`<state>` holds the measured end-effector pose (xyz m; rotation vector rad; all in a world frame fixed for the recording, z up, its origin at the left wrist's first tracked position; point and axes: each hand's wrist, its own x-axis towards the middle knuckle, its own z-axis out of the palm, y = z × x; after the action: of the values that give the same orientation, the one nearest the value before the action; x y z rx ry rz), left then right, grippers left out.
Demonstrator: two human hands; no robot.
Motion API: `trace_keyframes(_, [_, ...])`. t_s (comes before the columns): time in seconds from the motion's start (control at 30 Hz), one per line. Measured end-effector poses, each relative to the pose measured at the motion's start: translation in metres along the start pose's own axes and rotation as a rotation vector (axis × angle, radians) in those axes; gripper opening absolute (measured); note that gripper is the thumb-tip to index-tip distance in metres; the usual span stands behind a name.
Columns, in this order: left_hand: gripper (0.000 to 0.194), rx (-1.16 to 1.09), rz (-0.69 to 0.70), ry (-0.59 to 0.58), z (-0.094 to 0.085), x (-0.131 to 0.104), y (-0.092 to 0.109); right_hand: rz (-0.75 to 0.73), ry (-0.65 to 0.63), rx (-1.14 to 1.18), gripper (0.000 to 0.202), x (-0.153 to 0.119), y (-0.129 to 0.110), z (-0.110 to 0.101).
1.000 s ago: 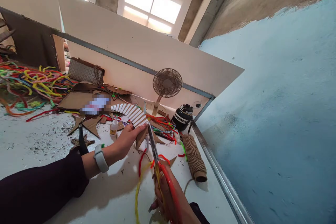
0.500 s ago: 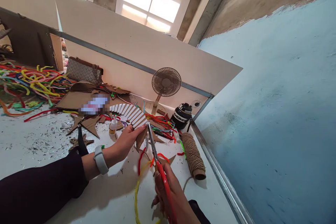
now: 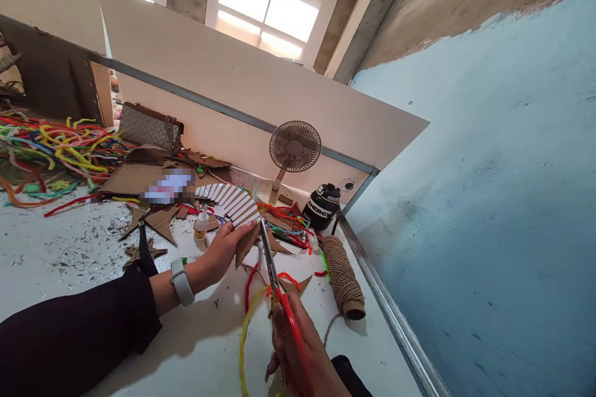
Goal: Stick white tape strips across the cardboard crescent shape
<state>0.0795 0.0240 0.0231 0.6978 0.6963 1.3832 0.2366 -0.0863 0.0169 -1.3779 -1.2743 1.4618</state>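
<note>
Striped card point(image 3: 235, 203) over the table point(image 3: 214, 353), toward its far right corner, arcing far-left. I see the nearer left hand point(image 3: 220, 259) pinching its near end, the right hand point(image 3: 314, 347) closed round scissors point(image 3: 269, 255), tips beside that end.

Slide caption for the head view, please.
The left hand holds a brown-and-white striped piece while the right hand holds red-handled scissors at its edge.
</note>
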Motion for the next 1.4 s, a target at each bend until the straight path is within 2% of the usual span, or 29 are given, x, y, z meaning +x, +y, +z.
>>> trace_keyframes(0.23, [0.023, -0.084, -0.022, -0.031, -0.002, 0.003, -0.001, -0.045, -0.006, 0.056, 0.065, -0.006, 0.002, 0.006])
trace_keyframes(0.33, [0.024, -0.106, -0.010, -0.116, -0.001, 0.003, 0.002, -0.070, 0.016, 0.082, 0.067, -0.006, 0.001, 0.006])
trace_keyframes(0.4, [0.025, -0.118, -0.011, -0.172, 0.001, 0.003, 0.006, -0.092, 0.048, 0.085, 0.067, -0.002, 0.000, 0.001])
trace_keyframes(0.5, [0.020, -0.135, -0.051, -0.183, 0.003, 0.002, 0.012, -0.111, 0.154, -0.003, 0.064, 0.007, -0.004, -0.014])
trace_keyframes(0.6, [0.019, -0.196, -0.155, -0.159, 0.006, 0.002, 0.019, -0.092, 0.287, -0.268, 0.057, 0.017, -0.012, -0.035])
trace_keyframes(0.67, [0.023, -0.239, -0.226, -0.154, 0.007, 0.001, 0.023, -0.117, 0.383, -0.563, 0.047, 0.021, -0.017, -0.047])
trace_keyframes(0.77, [0.024, -0.262, -0.277, -0.207, 0.008, -0.002, 0.028, -0.108, 0.507, -1.023, 0.032, 0.026, -0.018, -0.058])
trace_keyframes(0.87, [0.024, -0.262, -0.288, -0.292, 0.009, -0.005, 0.034, -0.037, 0.509, -1.283, 0.029, 0.028, -0.015, -0.060])
trace_keyframes(1.0, [0.024, -0.262, -0.310, -0.405, 0.009, -0.011, 0.042, -0.063, 0.443, -1.415, 0.035, 0.025, -0.014, -0.061])
trace_keyframes(1.07, [0.025, -0.261, -0.328, -0.460, 0.010, -0.014, 0.045, -0.177, 0.505, -1.327, 0.035, 0.023, -0.020, -0.061])
trace_keyframes(1.13, [0.026, -0.268, -0.346, -0.502, 0.010, -0.017, 0.046, -0.325, 0.502, -1.038, 0.032, 0.023, -0.030, -0.058])
trace_keyframes(1.17, [0.026, -0.270, -0.361, -0.519, 0.010, -0.019, 0.047, -0.390, 0.434, -0.834, 0.030, 0.023, -0.037, -0.055])
trace_keyframes(1.27, [0.026, -0.276, -0.411, -0.529, 0.012, -0.022, 0.049, -0.478, 0.036, -0.215, 0.033, 0.030, -0.060, -0.035])
trace_keyframes(1.33, [0.026, -0.281, -0.431, -0.491, 0.014, -0.023, 0.052, -0.436, -0.183, 0.029, 0.035, 0.036, -0.071, -0.020])
trace_keyframes(1.4, [0.026, -0.296, -0.426, -0.435, 0.015, -0.022, 0.056, -0.340, -0.287, 0.172, 0.034, 0.043, -0.076, -0.008])
